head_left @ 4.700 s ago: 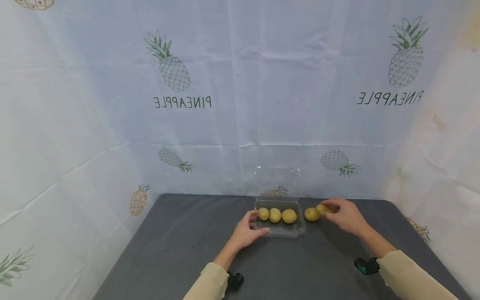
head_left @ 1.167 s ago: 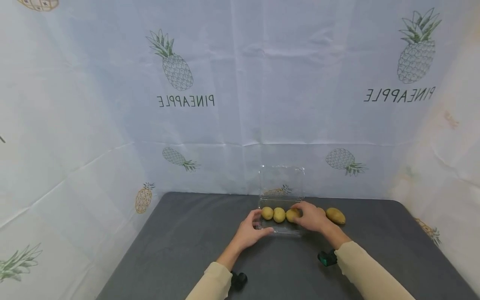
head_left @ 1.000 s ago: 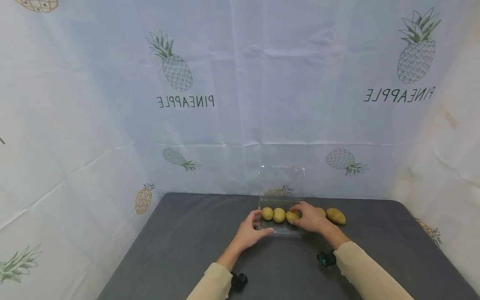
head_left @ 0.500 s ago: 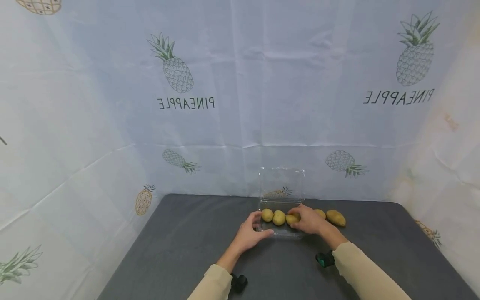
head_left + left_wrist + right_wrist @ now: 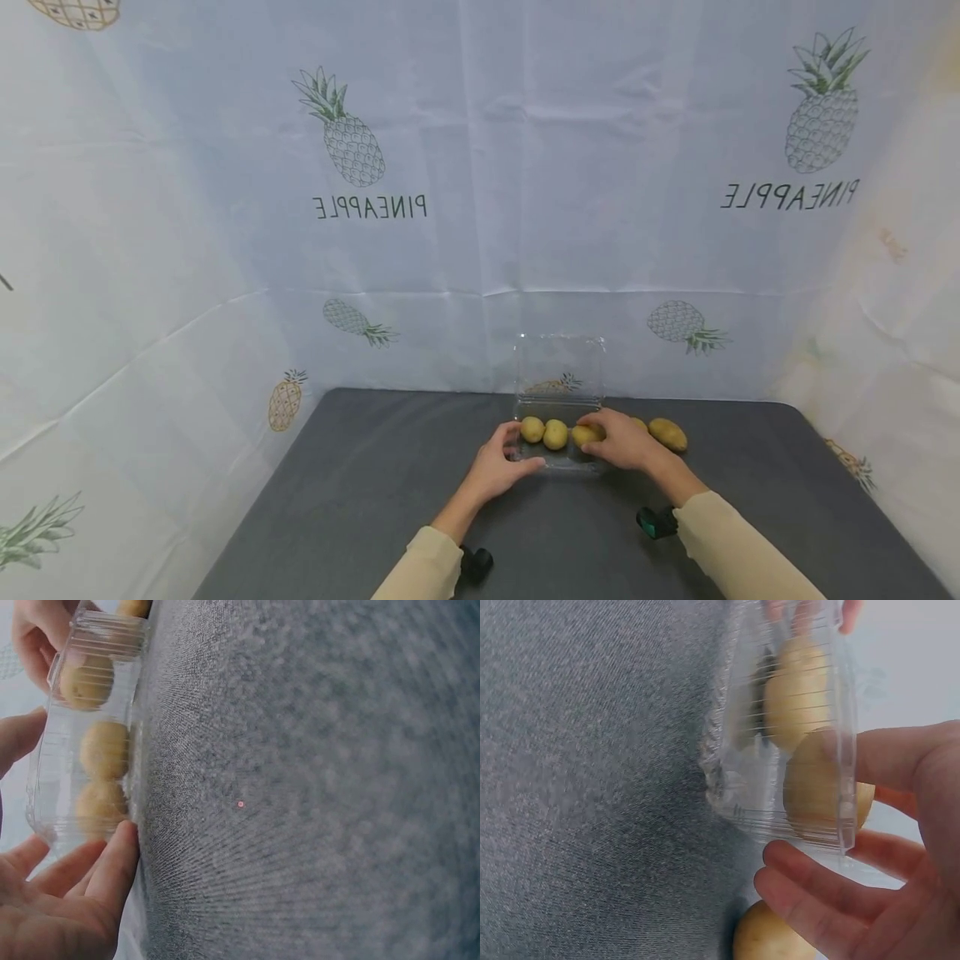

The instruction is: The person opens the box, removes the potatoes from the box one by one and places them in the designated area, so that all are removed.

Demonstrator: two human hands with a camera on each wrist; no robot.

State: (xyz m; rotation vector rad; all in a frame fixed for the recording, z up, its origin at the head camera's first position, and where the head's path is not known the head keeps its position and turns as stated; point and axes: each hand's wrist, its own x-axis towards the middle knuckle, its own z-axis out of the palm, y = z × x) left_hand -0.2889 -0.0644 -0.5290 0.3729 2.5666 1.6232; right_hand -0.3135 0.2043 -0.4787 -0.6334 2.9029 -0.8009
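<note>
A: Where is the potato, and how is it held?

B: It is within the right end of the open, clear container. The right hand pinches it between thumb and fingers; the left hand clasps the container's near-left corner on the worktop.

A: How should each handle?

B: The potato appears firm, smooth and fairly light, best held across its middle. The container's thin plastic is probably slick, springy and easily dented; its lower corners likely offer the surer hold, under gentle pressure.
</note>
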